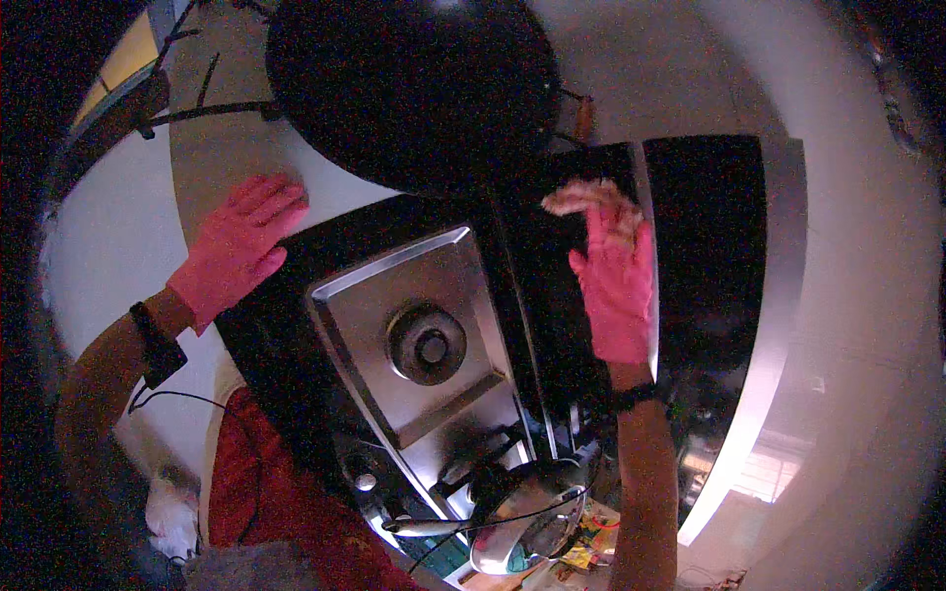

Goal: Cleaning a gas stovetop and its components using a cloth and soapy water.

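My left hand [240, 240], in a pink glove, is at the far left corner of a black-framed gas stove [259, 325]. Its thumb is apart from the fingers, and nothing shows in it. A bare stainless steel tray [347, 325] is set in the stove between my hands, with a round burner [427, 344] in its middle. My right hand [617, 288], also gloved in pink, is over the dark surface beside a metal strip. A blurred, crumpled beige cloth [587, 196] shows at its fingers, seemingly pressed under them.
A large dark round object [414, 89] stands beyond the stove, with a wooden-handled item [584, 118] at its right. Near me is a steel saucepan [497, 543]. A yellow packet [595, 543] lies by it. A thin black cable [181, 394] crosses my front.
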`<state>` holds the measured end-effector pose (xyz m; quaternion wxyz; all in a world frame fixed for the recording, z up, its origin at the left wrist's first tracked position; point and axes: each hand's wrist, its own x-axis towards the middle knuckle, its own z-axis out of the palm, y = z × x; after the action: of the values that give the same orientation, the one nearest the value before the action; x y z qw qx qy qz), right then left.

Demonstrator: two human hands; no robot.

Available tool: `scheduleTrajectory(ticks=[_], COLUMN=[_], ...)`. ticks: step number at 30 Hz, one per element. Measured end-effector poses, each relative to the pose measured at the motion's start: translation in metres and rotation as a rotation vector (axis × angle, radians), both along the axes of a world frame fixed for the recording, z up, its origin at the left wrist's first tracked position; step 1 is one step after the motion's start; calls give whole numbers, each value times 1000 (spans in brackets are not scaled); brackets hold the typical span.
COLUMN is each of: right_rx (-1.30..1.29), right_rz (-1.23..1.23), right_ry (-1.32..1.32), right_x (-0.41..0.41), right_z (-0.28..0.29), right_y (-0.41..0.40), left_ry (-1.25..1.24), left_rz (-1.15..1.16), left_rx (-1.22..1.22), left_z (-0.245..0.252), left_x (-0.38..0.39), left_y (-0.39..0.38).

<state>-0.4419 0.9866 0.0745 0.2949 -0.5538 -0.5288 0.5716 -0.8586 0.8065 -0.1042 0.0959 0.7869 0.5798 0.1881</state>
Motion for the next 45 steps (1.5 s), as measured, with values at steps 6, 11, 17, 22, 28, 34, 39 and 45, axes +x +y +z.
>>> scheduleTrajectory(ticks=[6, 11, 17, 22, 28, 34, 39, 45], right_rx=[127, 14, -44, -265, -419, -380, -28, 138], right_rz=[184, 146, 193, 117, 5, 137, 217, 184], right_ry=[175, 195, -103, -388, -259, -239, -268, 121], right_x=[-38, -42, 11, 100, 221, 239, 96, -22], right_z=[-9, -5, -4, 9, 30, 1, -5, 16], right_y=[38, 38, -16, -126, -214, -175, -85, 2], left_ry=[-1, -17, 4, 11, 68, 92, 50, 39], left_rz=[0, 29, 16, 35, 39, 45, 31, 21], left_rx=[33, 9, 66, 61, 45, 71, 12, 36], left_z=[-5, 1, 7, 3, 2, -5, 5, -5], left_x=[-2, -6, -6, -6, -4, -5, -7, -6], left_y=[-4, -13, -8, -9, -7, -2, -11, -8])
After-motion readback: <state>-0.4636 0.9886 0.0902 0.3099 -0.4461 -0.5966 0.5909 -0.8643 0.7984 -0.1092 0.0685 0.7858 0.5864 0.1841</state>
